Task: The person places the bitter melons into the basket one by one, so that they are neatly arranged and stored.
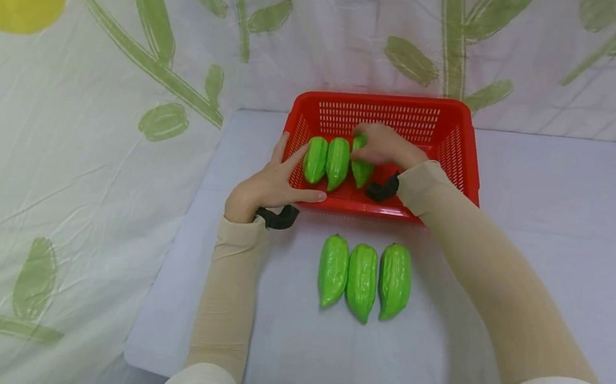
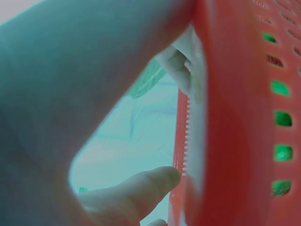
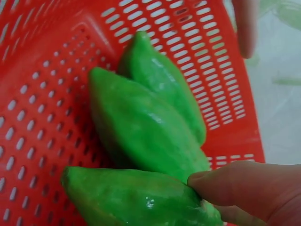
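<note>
A red plastic basket with slotted walls stands on the table. Inside it, side by side at the left, lie two glossy green gourds with lengthwise ridges and pointed ends. My right hand reaches in from the right and grips a third green gourd just beside them; in the right wrist view the thumb presses on its near end. My left hand lies at the basket's front left corner, fingers straight and spread along the rim, the thumb along the front edge.
Three more green gourds lie in a row on the white table in front of the basket. A flower-patterned cloth hangs behind and at the left. Black straps circle both wrists.
</note>
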The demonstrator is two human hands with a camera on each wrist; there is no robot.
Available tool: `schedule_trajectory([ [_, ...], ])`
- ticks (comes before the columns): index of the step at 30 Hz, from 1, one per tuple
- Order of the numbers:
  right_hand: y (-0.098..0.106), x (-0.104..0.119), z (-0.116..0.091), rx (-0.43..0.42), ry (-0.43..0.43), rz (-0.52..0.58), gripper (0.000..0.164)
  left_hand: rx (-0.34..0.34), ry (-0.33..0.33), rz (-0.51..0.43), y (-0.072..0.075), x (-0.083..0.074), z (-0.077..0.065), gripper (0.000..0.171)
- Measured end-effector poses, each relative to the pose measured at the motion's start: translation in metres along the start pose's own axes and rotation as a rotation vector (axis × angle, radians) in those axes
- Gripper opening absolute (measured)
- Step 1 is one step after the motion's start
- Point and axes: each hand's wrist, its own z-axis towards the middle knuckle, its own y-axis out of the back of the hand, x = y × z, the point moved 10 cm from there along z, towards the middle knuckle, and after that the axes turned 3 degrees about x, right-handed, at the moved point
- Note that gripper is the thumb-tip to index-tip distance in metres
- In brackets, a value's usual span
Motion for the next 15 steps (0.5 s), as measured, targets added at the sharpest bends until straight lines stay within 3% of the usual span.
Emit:
schedule_trajectory([
  [15,-0.011,-0.003,0.008,0.034,0.004,-0.018,0.065,-0.006,0.003,0.026,0.000,0.001,0.000,0.113],
])
